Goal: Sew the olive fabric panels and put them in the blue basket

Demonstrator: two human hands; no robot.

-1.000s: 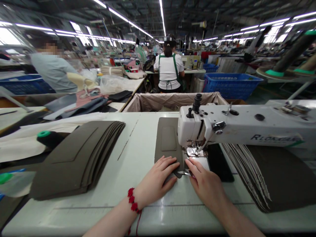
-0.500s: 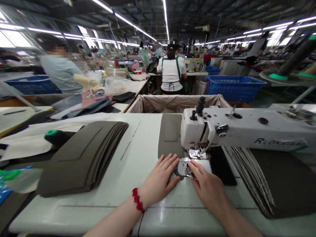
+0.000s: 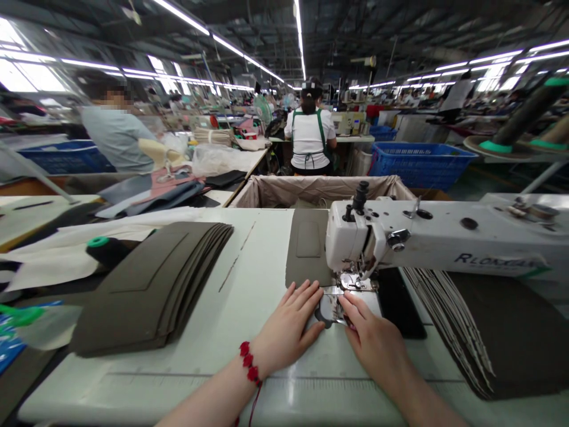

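Note:
A grey-brown fabric panel (image 3: pixel 300 270) with a stitched rectangle lies flat, one edge at the presser foot of the white sewing machine (image 3: pixel 349 237). My left hand (image 3: pixel 291 323) rests flat, fingers stretched out, its fingertips at the panel's near edge and its thumb pointing to the metal needle plate (image 3: pixel 329 308). Beside the plate is my right hand (image 3: pixel 377 338), its index finger laid along the metal and its other fingers curled under. Whatever those curled fingers hold, if anything, is hidden. The needle area is partly covered by the machine head.
On the left lies a stack of similar panels (image 3: pixel 146 284), beside a dark thread cone (image 3: pixel 109 252). Another panel stack (image 3: pixel 511 332) sits right of the machine. Behind the table edge stands a cloth-lined bin (image 3: pixel 320 187). A co-worker (image 3: pixel 310 133) sits beyond it.
The camera view has shifted slightly, moving the whole scene a little down in the picture. Both hands, the panel and the machine keep about the same places relative to each other.

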